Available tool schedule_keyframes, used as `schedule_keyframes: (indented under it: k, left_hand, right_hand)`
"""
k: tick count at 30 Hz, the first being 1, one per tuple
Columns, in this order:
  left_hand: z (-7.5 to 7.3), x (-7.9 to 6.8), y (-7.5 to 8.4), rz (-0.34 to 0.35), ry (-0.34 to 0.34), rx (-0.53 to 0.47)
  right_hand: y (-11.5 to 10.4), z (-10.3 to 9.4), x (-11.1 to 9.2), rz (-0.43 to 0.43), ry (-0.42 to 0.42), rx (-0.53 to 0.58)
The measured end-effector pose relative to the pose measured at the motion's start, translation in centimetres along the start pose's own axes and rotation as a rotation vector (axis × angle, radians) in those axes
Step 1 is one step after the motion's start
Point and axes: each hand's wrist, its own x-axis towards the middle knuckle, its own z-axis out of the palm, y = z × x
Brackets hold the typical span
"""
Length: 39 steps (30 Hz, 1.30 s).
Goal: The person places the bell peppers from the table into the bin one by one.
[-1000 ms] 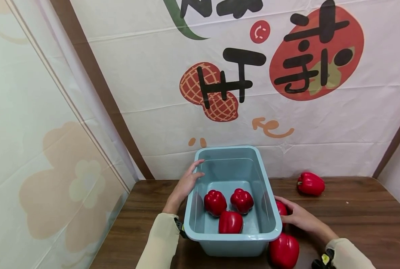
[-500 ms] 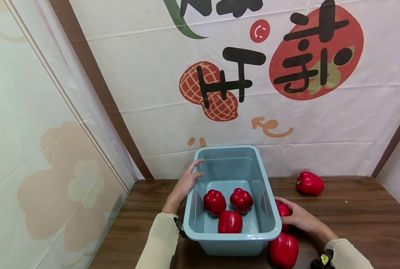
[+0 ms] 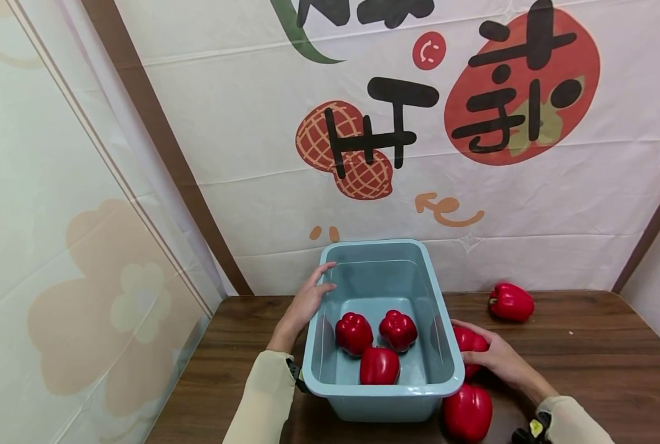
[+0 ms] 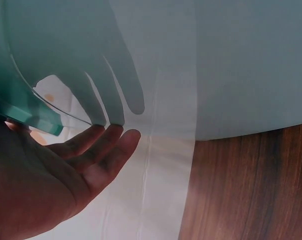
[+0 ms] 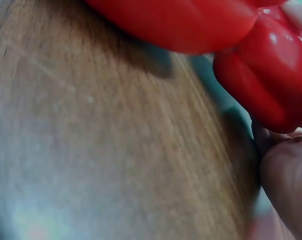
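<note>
Gripping a red pepper [image 3: 470, 341], right hand [image 3: 501, 361] angled inward

We see a makeshift booth: white fabric sheets [image 3: 241, 123] with printed cartoon food [image 3: 330, 129] and thick black characters [image 3: 403, 93] hang behind and beside a brown wood-grain tabletop [image 3: 602, 351].

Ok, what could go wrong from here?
The red pepper held in the right hand sits close against the bin's right wall, so it might catch the rim if raised there. The loose pepper by the bin's near right corner could get knocked and roll. And the held pepper looks smooth and glossy, so it may slip from the fingers.
</note>
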Motion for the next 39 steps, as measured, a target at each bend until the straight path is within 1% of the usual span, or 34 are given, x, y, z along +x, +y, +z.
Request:
schedule_keyframes:
  k: [4,8,13,19,29,34,37,39]
  left_hand:
    - [-0.1,0.1,-0.1,-0.001,0.001,-0.001]
    - [-0.2,0.2,-0.2,0.001,0.001,-0.006]
    - [-0.2,0.2,-0.1,0.000,0.008,0.000]
    - [-0.3,0.2,-0.2,-0.002,0.013,0.006]
    - [-0.2,0.1,-0.3,0.002,0.011,0.002]
    - [-0.2,0.2,-0.4,-0.013,0.003,-0.007]
    - [-0.2,0.0,0.0,-0.026,-0.012,-0.017]
    - [-0.2,-0.3,0.7,-0.031,-0.028,-0.024]
  right_hand:
    - [0.2,0.1,0.1,-0.012,0.042,-0.004]
    - [0.3,0.2,0.1,0.001,0.055,-0.001]
    - [0.4,0.1,0.1,0.001,0.042,0.023]
    - [0.3,0.1,0.2,-0.019,0.011,0.047]
    - [-0.1,0.3,0.1,0.032,0.029,0.031]
    - [0.0,0.2,0.0,0.043,0.030,0.035]
    - [0.0,0.1,-0.1,0.040,0.026,0.049]
    - [0.0,0.1,-0.2,0.037,0.025,0.059]
